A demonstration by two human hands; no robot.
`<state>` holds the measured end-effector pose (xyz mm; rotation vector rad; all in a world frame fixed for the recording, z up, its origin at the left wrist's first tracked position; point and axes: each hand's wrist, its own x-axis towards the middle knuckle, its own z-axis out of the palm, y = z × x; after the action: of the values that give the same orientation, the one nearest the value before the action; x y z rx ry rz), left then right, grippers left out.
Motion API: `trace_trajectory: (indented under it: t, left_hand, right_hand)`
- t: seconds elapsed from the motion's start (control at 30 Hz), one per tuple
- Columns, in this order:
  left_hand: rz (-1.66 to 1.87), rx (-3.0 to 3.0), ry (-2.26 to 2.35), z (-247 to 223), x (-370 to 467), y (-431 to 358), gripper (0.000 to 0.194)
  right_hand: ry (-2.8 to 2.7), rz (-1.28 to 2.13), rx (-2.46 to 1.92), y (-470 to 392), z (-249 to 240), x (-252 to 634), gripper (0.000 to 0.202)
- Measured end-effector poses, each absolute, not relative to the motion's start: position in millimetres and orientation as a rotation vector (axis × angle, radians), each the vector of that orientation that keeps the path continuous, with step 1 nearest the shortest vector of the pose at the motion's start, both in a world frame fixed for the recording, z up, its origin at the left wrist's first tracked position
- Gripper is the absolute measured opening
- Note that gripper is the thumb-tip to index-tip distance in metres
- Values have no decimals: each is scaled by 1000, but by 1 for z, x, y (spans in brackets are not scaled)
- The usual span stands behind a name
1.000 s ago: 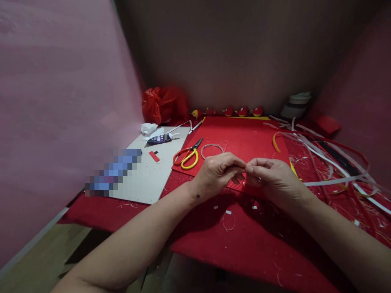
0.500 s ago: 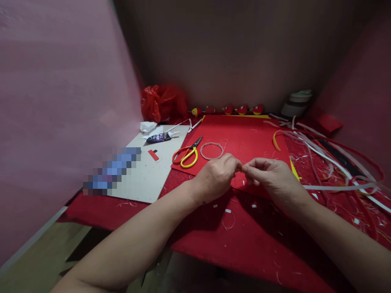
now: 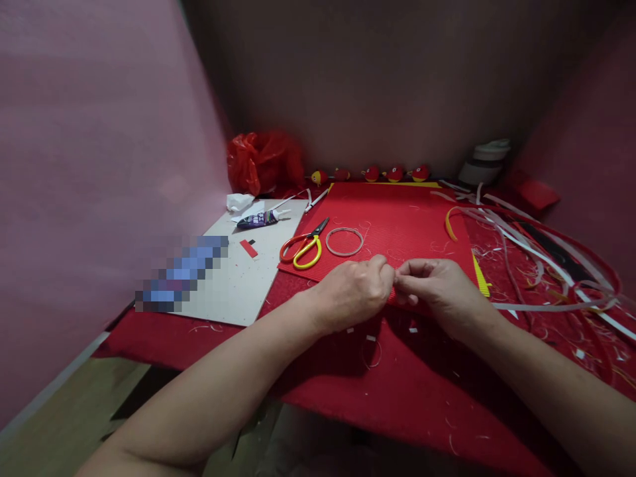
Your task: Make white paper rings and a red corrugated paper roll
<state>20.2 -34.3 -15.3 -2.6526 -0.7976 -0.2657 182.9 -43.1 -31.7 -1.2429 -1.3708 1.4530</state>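
Over the front edge of a red corrugated sheet [image 3: 392, 218], my left hand [image 3: 355, 291] and my right hand [image 3: 434, 288] meet at the fingertips. Both are closed in a pinch. Whatever lies between the fingers is too small and covered to make out. Scissors [image 3: 307, 246] with one orange-red and one yellow handle lie to the left on the sheet's edge. Beside them rests a thin pale ring [image 3: 344, 242]. Below my hands, a small loop of thin thread [image 3: 371, 353] with a white tab lies on the red cloth [image 3: 338, 384].
A grey board [image 3: 238, 291] carries a glue tube [image 3: 258, 219] and a small red strip [image 3: 248, 248]. Behind are a red plastic bag [image 3: 265, 162], several red and yellow bird-like figures [image 3: 394, 174] and a lidded cup [image 3: 484, 162]. Long strips [image 3: 551, 305] tangle at the right.
My left fist has turned and curled slightly, and its fingers stay against my right fingertips. The view has shifted a little; the things on the table lie as before.
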Motion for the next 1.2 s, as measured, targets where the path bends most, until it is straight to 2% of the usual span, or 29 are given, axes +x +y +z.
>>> trace_trajectory:
  t: [0.4, 0.67, 1.0, 1.2]
  left_hand:
    - [-284, -2768, -766, 0, 13, -34, 17]
    - [-584, -2923, -818, -7, 9, -26, 14]
    - [-1356, -3094, -954, -11, 17, -27, 11]
    - [-1405, -3078, -925, -12, 18, -28, 10]
  right_hand:
    - [-1396, 1538, -1217, -42, -26, 184, 16]
    - [-1326, 1582, -1144, -40, -25, 186, 17]
    - [-1197, 1653, -927, -36, -22, 190, 16]
    - [-1184, 1688, -908, -34, -23, 190, 17]
